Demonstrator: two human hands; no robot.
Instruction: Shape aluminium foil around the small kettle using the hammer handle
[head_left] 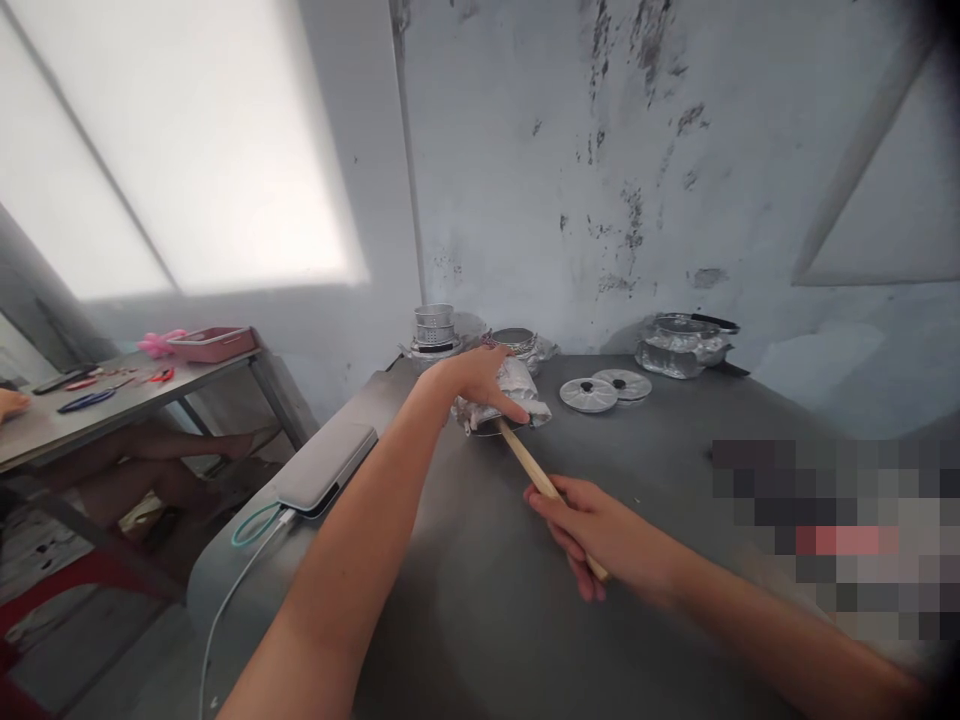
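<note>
My right hand [596, 535] is closed round the lower end of a long wooden handle [529, 468] that runs up to a small metal pan wrapped in clear plastic [517, 395]. My left hand [480, 382] rests on top of that wrapped pan, fingers curved over the plastic and pressing it against the grey metal table [487, 600].
Two round metal lids [604, 390] lie beyond the pan. A plastic-wrapped pot [682, 345] and stacked metal pots [435, 335] stand by the stained wall. A grey power bank [324, 468] with a cable lies at the table's left edge. Another person's legs show under a side table [45, 425] at left.
</note>
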